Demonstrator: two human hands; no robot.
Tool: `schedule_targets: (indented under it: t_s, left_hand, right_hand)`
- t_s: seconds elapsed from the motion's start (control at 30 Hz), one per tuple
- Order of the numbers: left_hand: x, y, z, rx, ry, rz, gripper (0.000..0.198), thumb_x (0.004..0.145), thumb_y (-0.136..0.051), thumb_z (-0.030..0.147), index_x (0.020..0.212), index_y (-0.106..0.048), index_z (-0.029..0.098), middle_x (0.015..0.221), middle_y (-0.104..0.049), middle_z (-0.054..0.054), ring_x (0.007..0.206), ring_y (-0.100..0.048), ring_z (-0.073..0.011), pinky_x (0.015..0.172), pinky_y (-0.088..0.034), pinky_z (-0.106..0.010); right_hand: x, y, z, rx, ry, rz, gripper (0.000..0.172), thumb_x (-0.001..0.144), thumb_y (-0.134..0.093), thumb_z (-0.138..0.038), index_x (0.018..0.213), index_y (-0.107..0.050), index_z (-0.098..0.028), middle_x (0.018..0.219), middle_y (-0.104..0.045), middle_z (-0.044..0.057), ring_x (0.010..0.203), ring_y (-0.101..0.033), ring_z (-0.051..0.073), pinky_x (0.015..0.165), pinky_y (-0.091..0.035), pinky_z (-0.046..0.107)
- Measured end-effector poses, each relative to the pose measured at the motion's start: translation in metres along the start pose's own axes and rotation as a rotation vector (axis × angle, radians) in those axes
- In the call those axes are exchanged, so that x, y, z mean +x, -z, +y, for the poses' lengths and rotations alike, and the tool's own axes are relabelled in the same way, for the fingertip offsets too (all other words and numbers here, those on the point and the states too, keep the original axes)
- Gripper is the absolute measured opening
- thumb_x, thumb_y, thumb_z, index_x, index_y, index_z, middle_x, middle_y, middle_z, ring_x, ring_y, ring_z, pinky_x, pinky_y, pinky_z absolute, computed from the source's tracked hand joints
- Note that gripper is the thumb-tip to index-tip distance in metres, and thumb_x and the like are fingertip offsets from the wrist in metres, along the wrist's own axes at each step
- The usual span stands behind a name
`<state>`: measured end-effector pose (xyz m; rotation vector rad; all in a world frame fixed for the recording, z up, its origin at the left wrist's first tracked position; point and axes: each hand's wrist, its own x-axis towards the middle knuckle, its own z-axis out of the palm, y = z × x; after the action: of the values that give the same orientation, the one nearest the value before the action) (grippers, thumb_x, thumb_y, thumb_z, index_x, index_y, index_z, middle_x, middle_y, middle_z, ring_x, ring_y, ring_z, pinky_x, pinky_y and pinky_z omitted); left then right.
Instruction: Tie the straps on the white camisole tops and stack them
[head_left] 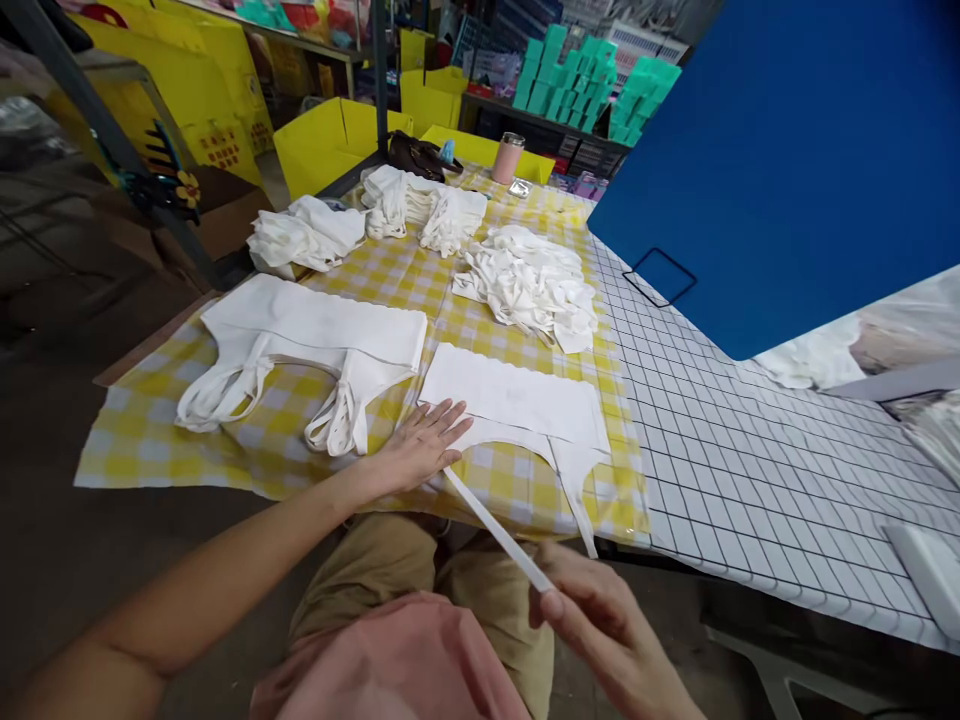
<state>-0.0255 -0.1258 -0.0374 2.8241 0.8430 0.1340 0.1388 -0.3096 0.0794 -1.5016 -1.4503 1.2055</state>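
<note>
A flat white cloth bag (517, 395) lies on the yellow checked tablecloth (247, 455) near the front edge. My left hand (424, 445) lies flat on the bag's left corner, fingers spread, pressing it down. One white strap (499, 535) of the bag runs taut off the table edge toward me. My right hand (600, 625) pinches the end of that strap, below the table edge. A second strap (577, 495) hangs over the edge beside it.
A stack of folded white bags (315, 335) lies to the left. Loose heaps of white bags (532, 280) sit further back. A white gridded surface (750, 450) extends right, under a blue panel (787, 150). Yellow boxes and green packs stand behind.
</note>
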Motion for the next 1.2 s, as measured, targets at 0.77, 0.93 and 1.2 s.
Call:
schedule_targets:
  t_s: [0.77, 0.93, 1.2]
  left_hand:
    - [0.0, -0.004, 0.0, -0.058, 0.017, 0.078, 0.042, 0.093, -0.036, 0.031, 0.134, -0.037, 0.024, 0.145, -0.029, -0.005, 0.135, -0.024, -0.0187, 0.109, -0.021, -0.039]
    - [0.0, -0.006, -0.001, -0.071, 0.012, 0.083, 0.042, 0.092, -0.037, 0.031, 0.134, -0.038, 0.025, 0.145, -0.031, -0.005, 0.135, -0.024, -0.0179, 0.109, -0.021, -0.038]
    - [0.009, 0.023, 0.005, -0.34, 0.1, 0.01, 0.048, 0.087, -0.041, 0.021, 0.135, -0.034, 0.019, 0.144, -0.032, -0.009, 0.134, -0.026, -0.0191, 0.11, -0.018, -0.042]
  right_hand:
    - [0.101, 0.053, -0.014, 0.574, 0.126, 0.49, 0.007, 0.075, -0.061, -0.029, 0.079, -0.056, -0.024, 0.066, -0.038, -0.004, 0.051, -0.032, 0.008, 0.049, -0.031, 0.023]
    - [0.103, 0.055, -0.016, 0.464, 0.125, 0.523, 0.019, 0.076, -0.058, -0.029, 0.094, -0.054, -0.027, 0.062, -0.04, -0.005, 0.049, -0.032, 0.009, 0.046, -0.03, 0.023]
    - [0.104, 0.038, -0.014, 0.459, 0.02, 0.423, 0.03, 0.076, -0.057, -0.032, 0.105, -0.051, -0.027, 0.056, -0.045, -0.007, 0.04, -0.016, 0.005, 0.038, -0.011, 0.021]
